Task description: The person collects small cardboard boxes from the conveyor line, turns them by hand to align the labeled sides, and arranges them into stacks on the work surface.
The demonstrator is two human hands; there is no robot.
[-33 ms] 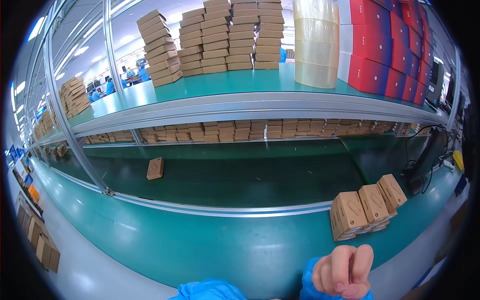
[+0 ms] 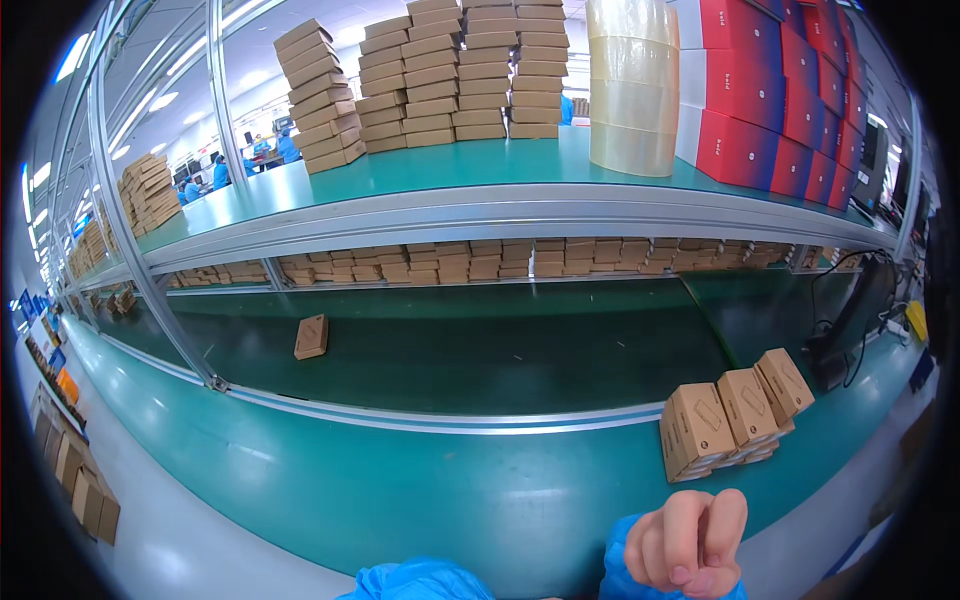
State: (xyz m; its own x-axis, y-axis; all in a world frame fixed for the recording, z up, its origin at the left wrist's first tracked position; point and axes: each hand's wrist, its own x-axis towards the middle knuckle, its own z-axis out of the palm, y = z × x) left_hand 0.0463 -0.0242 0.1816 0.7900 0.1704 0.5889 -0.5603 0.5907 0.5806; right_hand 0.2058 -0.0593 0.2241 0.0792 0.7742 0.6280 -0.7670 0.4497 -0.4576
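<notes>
My right hand (image 2: 688, 545) is at the lower right, coming out of a blue sleeve (image 2: 622, 562). Its fingers are curled and pressed together, and nothing shows between them. Just beyond it, nearest to the hand but apart from it, small brown cardboard boxes (image 2: 703, 430) stand stacked on the green tabletop (image 2: 480, 490). Of my left arm only a blue sleeve (image 2: 420, 580) shows at the lower edge; the left hand itself is out of the picture.
One brown box (image 2: 311, 337) lies on the dark green conveyor belt (image 2: 450, 345). Above runs a shelf (image 2: 500, 212) with tall stacks of brown boxes (image 2: 430, 85), wide clear tape rolls (image 2: 633, 90) and red-blue boxes (image 2: 745, 100). A dark device with cables (image 2: 855, 310) stands right.
</notes>
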